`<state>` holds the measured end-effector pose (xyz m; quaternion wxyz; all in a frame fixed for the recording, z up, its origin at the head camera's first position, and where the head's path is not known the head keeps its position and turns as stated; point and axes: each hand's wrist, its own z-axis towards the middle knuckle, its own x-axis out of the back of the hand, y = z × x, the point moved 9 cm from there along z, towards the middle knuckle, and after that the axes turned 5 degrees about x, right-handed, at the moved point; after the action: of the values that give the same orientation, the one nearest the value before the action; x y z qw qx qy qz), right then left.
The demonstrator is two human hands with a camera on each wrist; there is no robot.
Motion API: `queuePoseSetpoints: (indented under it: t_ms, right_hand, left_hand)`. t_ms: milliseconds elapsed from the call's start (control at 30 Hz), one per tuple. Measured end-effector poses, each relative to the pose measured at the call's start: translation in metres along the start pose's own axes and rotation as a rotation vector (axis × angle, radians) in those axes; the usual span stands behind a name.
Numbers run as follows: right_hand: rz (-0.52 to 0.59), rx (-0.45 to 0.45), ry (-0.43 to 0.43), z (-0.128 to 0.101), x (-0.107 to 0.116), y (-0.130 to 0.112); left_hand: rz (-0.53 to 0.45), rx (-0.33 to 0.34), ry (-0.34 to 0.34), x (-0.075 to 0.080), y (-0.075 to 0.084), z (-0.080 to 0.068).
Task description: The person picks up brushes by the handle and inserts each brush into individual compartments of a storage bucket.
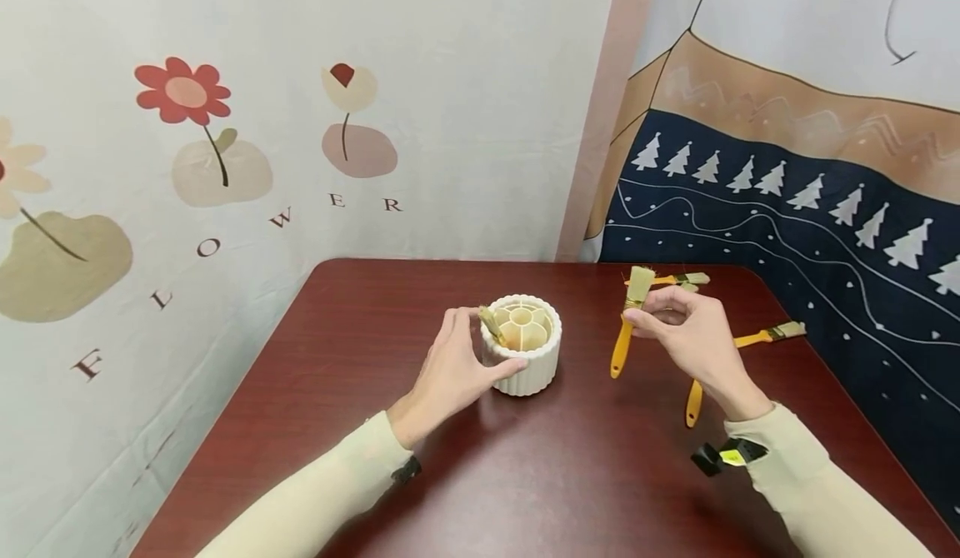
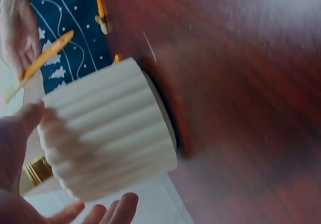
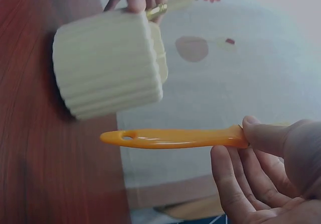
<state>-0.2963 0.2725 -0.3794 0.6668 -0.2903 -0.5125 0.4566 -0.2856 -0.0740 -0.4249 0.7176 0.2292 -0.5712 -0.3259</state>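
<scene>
Fingers (image 1: pixel 645 316) of right hand (image 1: pixel 693 337) pinching orange-handled, pale-bristled brush (image 1: pixel 628 321); left hand (image 1: pixel 450 371) cupping ribbed white holder (image 1: pixel 525 366).

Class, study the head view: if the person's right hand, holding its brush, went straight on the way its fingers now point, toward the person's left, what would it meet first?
Probably the ribbed white holder, which the left hand grips; the right hand holds its brush slightly above, so depth is uncertain.

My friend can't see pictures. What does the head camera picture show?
A person's right hand holds up a yellow-handled brush while the left hand grips a white ridged cup with dividers on a dark red table. One brush sits in the cup, and more brushes lie behind the right hand.
</scene>
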Motion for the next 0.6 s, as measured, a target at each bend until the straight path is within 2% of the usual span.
queuePoseSetpoints:
  t_ms: [67, 200, 600]
  right_hand:
    - [-0.018, 0.022, 0.011, 0.001, -0.003, -0.007]
    - [-0.048, 0.06, 0.03, 0.005, -0.009, -0.02]
    - [-0.001, 0.139, 0.028, 0.008, -0.035, -0.055]
  left_hand:
    - [0.02, 0.022, 0.021, -0.001, 0.001, -0.004]
    - [0.037, 0.023, 0.052, 0.0, 0.006, -0.006]
    - [0.029, 0.005, 0.055, 0.001, 0.01, -0.004]
